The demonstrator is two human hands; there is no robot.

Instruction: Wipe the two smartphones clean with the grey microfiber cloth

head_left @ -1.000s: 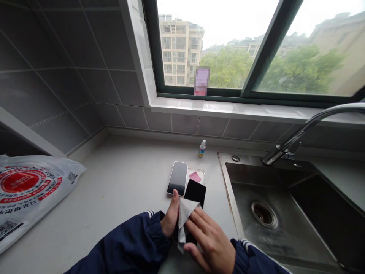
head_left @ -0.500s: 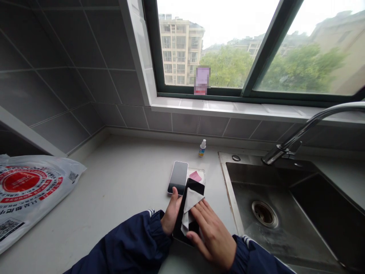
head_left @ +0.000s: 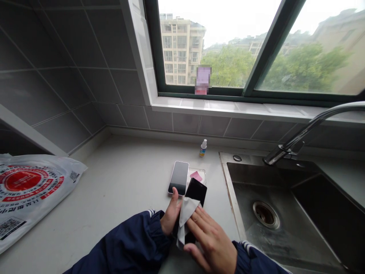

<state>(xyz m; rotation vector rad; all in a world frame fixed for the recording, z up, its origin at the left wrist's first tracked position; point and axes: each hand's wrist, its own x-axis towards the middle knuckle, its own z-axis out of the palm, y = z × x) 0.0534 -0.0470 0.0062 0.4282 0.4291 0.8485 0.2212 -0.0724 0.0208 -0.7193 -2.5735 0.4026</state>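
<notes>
Gripping a black phone (head_left: 196, 192) along its left edge, the left hand (head_left: 170, 216) curls around it, thumb raised, fingers hidden beneath. Right hand (head_left: 210, 238): spread flat, fingers apart, pressing a white cloth (head_left: 186, 215) onto the phone's face; no pinch shows. The phone lies between the two hands, its long axis running away from the person toward the wall, far end leaning slightly toward the sink. Its far end shows bare; the near part lies under cloth and fingers. The right hand is nearer the phone's face, the left nearer its edge.

Head view, further items on the counter (head_left: 122, 179): a second phone (head_left: 179, 178), lying with its glassy screen up, just past the left thumb and almost parallel to the black phone; a clear tray (head_left: 202, 174), overlapped by the black phone's far end, with a pink tab (head_left: 195, 176) on it; a small white-capped bottle (head_left: 203, 149) near the wall. To the right, a steel sink (head_left: 228, 171) and arched faucet (head_left: 309, 127). To the left, a printed plastic bag (head_left: 31, 198). Navy striped sleeves (head_left: 131, 239) enter from below. Behind stand grey wall tiles (head_left: 65, 76) and a window (head_left: 199, 92).
</notes>
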